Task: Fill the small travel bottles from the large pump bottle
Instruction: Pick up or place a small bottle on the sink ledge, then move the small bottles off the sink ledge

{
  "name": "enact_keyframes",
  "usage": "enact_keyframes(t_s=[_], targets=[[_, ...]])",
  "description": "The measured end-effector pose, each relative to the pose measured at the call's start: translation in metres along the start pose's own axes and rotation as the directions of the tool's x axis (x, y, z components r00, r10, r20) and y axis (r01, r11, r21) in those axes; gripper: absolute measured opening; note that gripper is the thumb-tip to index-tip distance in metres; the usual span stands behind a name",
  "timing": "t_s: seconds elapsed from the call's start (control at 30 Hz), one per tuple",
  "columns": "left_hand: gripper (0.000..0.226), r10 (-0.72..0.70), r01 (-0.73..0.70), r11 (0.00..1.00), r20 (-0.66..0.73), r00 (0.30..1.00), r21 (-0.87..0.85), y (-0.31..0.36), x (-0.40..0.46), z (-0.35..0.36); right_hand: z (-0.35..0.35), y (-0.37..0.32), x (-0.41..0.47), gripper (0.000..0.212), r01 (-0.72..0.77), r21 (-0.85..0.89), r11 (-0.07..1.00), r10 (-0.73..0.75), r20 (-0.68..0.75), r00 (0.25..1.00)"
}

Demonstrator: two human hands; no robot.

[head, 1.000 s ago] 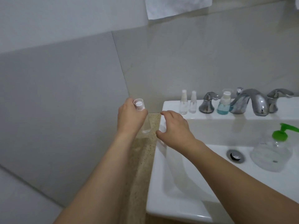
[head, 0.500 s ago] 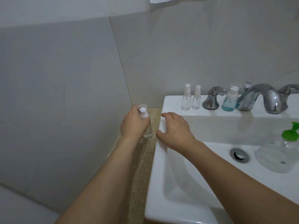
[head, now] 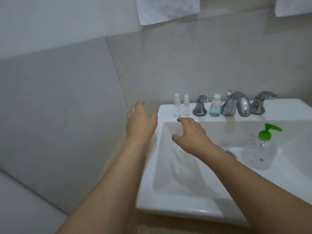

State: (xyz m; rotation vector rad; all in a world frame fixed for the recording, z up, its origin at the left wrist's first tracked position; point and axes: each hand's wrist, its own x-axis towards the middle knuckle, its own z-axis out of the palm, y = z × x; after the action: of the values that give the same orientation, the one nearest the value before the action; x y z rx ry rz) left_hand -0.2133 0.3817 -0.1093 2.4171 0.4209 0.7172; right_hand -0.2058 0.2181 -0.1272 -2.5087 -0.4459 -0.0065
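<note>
Bottles mattered most: two small clear spray bottles point(head: 177, 107) stood upright, long axes vertical, side by side on the back ledge of the white sink point(head: 146, 191), just beyond our right hand point(head: 190, 135). That hand hovered over the basin, fingers loosely spread, holding nothing, and was the nearer one. Our left hand point(head: 140, 122) hung beside the sink's left rim, also spread and holding nothing. The large pump bottle point(head: 260, 149) with its green pump sat in the basin, well to the right of both hands.
</note>
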Motion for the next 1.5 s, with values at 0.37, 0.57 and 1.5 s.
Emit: enact_keyframes(t_s=[0.37,0.57,1.5], targets=[[0.054,0.139,-0.124,0.988,0.167,0.976,-0.097,0.106,-0.071,0.051,-0.088,0.102,-0.068,0.058,-0.2,0.056,0.978,0.199,0.015,0.98],[0.051,0.154,-0.105,0.986,0.459,0.875,-0.13,0.148,-0.107,0.098,-0.113,0.184,-0.09,0.05,-0.344,0.086,0.935,0.335,0.103,0.937],[0.063,0.054,-0.095,0.995,0.703,0.71,0.02,0.224,-0.128,0.201,-0.135,0.286,-0.059,0.02,-0.369,0.239,0.898,0.355,0.099,0.929]])
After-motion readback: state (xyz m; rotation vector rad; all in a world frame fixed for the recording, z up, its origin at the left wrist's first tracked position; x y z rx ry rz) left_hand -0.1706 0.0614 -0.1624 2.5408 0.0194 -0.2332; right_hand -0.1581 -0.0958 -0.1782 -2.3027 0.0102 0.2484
